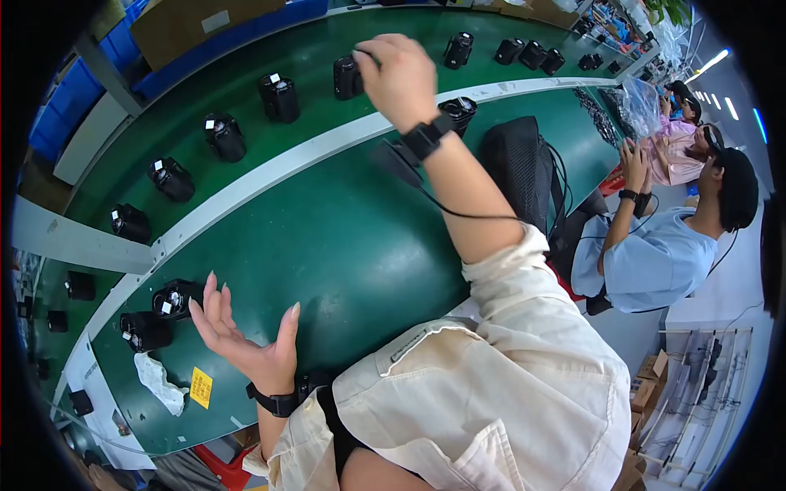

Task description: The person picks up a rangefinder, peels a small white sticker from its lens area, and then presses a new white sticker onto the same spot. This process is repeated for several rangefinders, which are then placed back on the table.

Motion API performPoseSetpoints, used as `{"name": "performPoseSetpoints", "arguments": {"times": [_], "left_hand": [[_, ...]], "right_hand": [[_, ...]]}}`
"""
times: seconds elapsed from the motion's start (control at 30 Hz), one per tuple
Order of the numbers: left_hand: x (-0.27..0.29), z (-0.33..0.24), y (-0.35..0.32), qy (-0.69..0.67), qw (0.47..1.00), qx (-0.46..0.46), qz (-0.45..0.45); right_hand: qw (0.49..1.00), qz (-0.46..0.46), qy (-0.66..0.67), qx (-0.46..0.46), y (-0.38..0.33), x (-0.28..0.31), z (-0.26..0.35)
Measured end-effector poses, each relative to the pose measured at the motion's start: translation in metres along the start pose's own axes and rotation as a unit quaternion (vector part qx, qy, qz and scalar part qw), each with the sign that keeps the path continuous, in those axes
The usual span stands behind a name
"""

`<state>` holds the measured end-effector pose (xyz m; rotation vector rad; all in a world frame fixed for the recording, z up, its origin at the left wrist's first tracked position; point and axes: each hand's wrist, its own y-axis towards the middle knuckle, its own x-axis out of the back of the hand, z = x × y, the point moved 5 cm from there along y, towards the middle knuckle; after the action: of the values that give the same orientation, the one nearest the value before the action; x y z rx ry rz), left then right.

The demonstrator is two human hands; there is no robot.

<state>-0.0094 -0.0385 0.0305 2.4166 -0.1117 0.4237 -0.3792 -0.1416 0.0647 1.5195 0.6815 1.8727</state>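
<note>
Your right grip (401,78) curled over a black housing (345,80) just left of it, long axis upright; whether it had hold, I couldn't tell. Your left grip (255,348), spread and empty, was farther from that housing.

Person's right hand (401,78) is at a black device (345,80) beyond a white rail (246,188), its grip hard to tell | Left hand (258,348), fingers spread, is near a second black device (174,300) | Nearby: yellow slip (201,388), crumpled white wrapping (160,383), on green tabletop (327,245) | At right, a co-worker (663,254) in light blue
</note>
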Motion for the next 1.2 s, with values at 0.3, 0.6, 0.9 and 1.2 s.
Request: {"name": "performPoseSetpoints", "arguments": {"times": [0.3, 0.6, 0.9, 1.2], "left_hand": [[-0.002, -0.003, 0.004, -0.038, 0.999, -0.004, 0.012], [-0.018, 0.006, 0.005, -0.085, 0.979, 0.09, 0.165], [-0.008, 0.003, 0.0, -0.11, 0.976, 0.091, 0.166], [-0.003, -0.001, -0.003, -0.097, 0.987, 0.045, 0.124]], "right_hand": [[0.929, 0.137, -0.183, -0.289, -0.059, 0.073, -0.051], [0.865, 0.306, 0.394, 0.055, -0.07, 0.05, 0.146], [0.786, 0.311, 0.524, 0.104, -0.064, 0.085, 0.206], [0.836, 0.243, 0.44, 0.218, -0.067, 0.096, 0.216]]}}
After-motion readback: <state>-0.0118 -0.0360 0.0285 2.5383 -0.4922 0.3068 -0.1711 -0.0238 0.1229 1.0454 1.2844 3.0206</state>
